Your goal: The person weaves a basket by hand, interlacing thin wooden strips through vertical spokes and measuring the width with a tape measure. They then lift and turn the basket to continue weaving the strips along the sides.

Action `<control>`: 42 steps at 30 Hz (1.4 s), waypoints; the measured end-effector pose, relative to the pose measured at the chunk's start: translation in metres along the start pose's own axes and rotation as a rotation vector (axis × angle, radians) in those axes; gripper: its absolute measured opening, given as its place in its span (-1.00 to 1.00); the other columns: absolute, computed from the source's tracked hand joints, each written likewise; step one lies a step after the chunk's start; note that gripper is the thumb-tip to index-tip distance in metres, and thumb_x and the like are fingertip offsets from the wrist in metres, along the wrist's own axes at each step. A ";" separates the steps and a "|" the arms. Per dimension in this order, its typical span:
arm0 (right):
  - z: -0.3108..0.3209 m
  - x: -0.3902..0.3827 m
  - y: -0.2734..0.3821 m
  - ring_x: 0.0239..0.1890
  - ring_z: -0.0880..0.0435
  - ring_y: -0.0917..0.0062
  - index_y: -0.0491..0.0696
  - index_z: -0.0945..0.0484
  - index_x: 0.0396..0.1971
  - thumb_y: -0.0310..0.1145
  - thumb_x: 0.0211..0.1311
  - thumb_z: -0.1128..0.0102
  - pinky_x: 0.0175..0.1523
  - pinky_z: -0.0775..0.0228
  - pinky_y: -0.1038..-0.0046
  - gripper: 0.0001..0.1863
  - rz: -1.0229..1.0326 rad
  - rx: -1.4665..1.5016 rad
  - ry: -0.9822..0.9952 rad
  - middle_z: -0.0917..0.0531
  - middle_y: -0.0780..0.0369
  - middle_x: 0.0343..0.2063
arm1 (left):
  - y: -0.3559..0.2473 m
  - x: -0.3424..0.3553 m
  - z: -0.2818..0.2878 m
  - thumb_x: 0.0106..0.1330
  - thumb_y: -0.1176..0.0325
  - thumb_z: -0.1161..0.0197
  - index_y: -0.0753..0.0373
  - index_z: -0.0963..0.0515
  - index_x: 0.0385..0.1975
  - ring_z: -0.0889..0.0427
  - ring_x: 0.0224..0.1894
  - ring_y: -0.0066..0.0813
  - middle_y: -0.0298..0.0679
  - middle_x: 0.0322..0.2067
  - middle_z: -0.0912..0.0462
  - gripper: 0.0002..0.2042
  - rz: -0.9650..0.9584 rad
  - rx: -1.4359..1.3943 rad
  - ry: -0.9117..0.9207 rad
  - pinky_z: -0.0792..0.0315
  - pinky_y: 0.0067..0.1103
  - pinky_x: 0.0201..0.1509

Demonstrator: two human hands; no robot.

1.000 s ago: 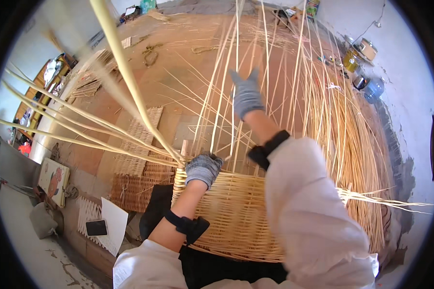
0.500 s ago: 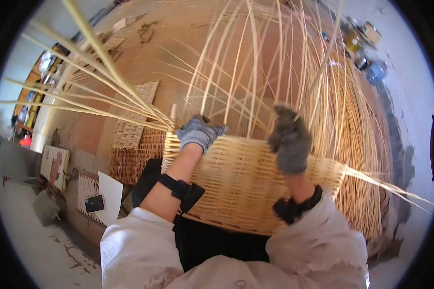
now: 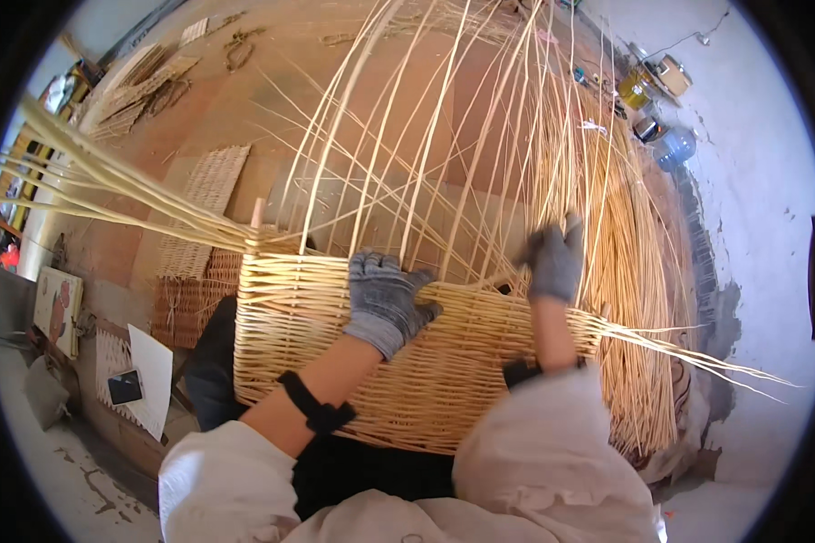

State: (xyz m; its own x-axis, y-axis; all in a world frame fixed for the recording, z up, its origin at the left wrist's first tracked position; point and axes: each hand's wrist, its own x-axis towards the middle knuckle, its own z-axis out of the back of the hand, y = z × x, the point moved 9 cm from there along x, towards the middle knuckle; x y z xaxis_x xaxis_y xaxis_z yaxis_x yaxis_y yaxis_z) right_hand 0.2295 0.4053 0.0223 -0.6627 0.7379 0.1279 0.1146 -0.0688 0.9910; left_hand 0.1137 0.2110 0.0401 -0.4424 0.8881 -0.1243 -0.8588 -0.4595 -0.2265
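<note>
A pale woven wicker panel (image 3: pixel 480 380) lies across my lap, with long upright willow rods (image 3: pixel 444 100) rising from its far edge. My left hand (image 3: pixel 385 303), in a grey glove, rests open on the far edge, its thumb spread over the weave. Also gloved, my right hand (image 3: pixel 554 264) is beside the rods near the panel's right end. It is smeared by motion, and whether it grips a rod cannot be made out. A bundle of thicker rods (image 3: pixel 127 195) sticks out leftward from the far left corner. Thin loose ends (image 3: pixel 688 348) trail from the right side.
A large heap of loose rods (image 3: pixel 638 362) lies along the right. Woven pieces (image 3: pixel 204 208) lie on the floor at left, near a phone (image 3: pixel 125 387) and a white sheet (image 3: pixel 149 366). By the right wall stands a blue water jug (image 3: pixel 675 147).
My left hand has moved right from the panel's left corner and now lies flatter. My right hand has shifted toward the right end. The view has shifted, and the left rods have drawn closer together.
</note>
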 end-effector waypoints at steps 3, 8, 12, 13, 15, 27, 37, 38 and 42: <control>-0.027 -0.052 0.003 -0.40 -0.56 0.47 -0.14 -0.44 -0.34 -0.43 0.07 0.00 -0.05 -0.33 0.51 -0.84 -0.375 0.377 -0.002 -0.55 0.23 -0.48 | -0.010 -0.010 -0.007 -0.17 -0.14 -0.19 0.00 -0.30 0.01 -0.28 -0.04 -0.13 -0.04 -0.26 -0.43 -0.33 -0.014 0.013 -0.024 0.07 -0.29 0.13; -0.109 0.020 0.109 -0.37 -0.53 0.42 -0.23 -0.40 -0.31 -0.40 0.03 -0.06 -0.34 -0.38 0.49 -0.76 0.916 -0.950 -0.060 -0.52 0.18 -0.45 | -0.020 -0.008 0.014 -0.19 -0.21 -0.15 0.02 -0.25 0.05 -0.28 -0.04 -0.10 0.02 -0.25 -0.42 -0.26 0.103 0.053 0.015 0.05 -0.28 0.11; -0.051 0.064 0.003 -0.57 -0.51 0.47 -0.17 -0.44 -0.33 -0.38 0.07 0.00 -0.46 -0.40 0.41 -0.80 0.358 -1.057 -0.288 -0.52 0.22 -0.54 | -0.040 -0.007 0.005 -0.16 -0.18 -0.16 0.04 -0.33 -0.02 -0.26 -0.03 -0.07 0.03 -0.23 -0.40 -0.33 0.088 0.072 -0.016 0.12 -0.24 0.15; -0.030 0.032 -0.013 -0.65 -0.49 0.49 -0.13 -0.45 -0.33 -0.37 0.08 0.02 -0.50 -0.41 0.36 -0.81 0.244 -0.881 -0.360 -0.51 0.23 -0.58 | -0.029 -0.009 -0.001 -0.16 -0.18 -0.16 0.04 -0.33 -0.02 -0.26 -0.03 -0.07 0.03 -0.23 -0.40 -0.33 0.113 0.090 -0.025 0.12 -0.24 0.15; 0.004 -0.056 0.003 -0.76 -0.41 0.58 -0.13 -0.44 -0.30 -0.35 0.10 0.02 -0.60 -0.41 0.31 -0.79 -0.201 0.327 -0.716 -0.46 0.28 -0.70 | -0.013 -0.028 0.013 -0.16 -0.11 -0.20 0.06 -0.46 -0.16 -0.20 0.00 -0.06 0.04 -0.17 -0.34 -0.46 0.107 0.005 -0.364 0.14 -0.22 0.16; 0.022 -0.090 -0.009 -0.66 -0.51 0.37 -0.23 -0.37 -0.28 -0.48 0.09 0.00 -0.36 -0.49 0.16 -0.81 -0.263 0.706 -0.429 -0.50 0.12 -0.67 | -0.065 0.112 0.005 0.01 0.03 -0.12 0.08 -0.39 -0.09 -0.19 0.08 -0.11 -0.06 0.02 -0.24 -0.54 -0.401 0.001 -0.150 0.08 -0.38 0.20; 0.068 0.031 -0.047 -0.43 -0.49 0.56 -0.02 -0.44 -0.29 -0.30 0.07 0.01 -0.25 -0.37 0.44 -0.79 -0.259 0.362 -0.135 -0.50 0.28 -0.55 | -0.131 0.035 -0.050 -0.24 -0.23 -0.17 0.08 -0.40 -0.09 -0.29 0.02 -0.26 -0.24 -0.06 -0.40 -0.31 -0.112 -0.044 0.094 0.00 -0.40 0.13; 0.070 -0.001 -0.019 -0.59 -0.42 0.60 -0.02 -0.38 -0.18 -0.32 0.07 -0.02 -0.32 -0.42 0.41 -0.72 -0.228 0.251 -0.341 -0.41 0.33 -0.66 | -0.103 0.029 -0.038 -0.21 -0.19 -0.18 0.06 -0.42 -0.11 -0.31 -0.01 -0.25 -0.27 -0.05 -0.40 -0.36 -0.018 -0.047 0.067 0.03 -0.40 0.13; 0.113 -0.104 0.003 -0.73 -0.36 0.59 -0.09 -0.36 -0.17 -0.47 0.08 0.00 -0.31 -0.46 0.24 -0.74 -0.238 0.490 -0.569 -0.38 0.30 -0.72 | -0.114 0.023 -0.033 -0.17 -0.15 -0.16 0.06 -0.50 -0.23 -0.26 0.03 -0.24 -0.23 -0.02 -0.36 -0.47 -0.101 -0.104 0.105 0.06 -0.37 0.14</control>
State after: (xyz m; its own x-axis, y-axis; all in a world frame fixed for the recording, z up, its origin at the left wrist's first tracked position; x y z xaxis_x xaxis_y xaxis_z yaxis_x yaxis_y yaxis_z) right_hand 0.3819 0.4043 0.0080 -0.2452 0.9350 -0.2564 0.4182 0.3405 0.8421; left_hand 0.2100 0.2832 0.0317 -0.3206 0.9269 -0.1950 -0.8639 -0.3706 -0.3411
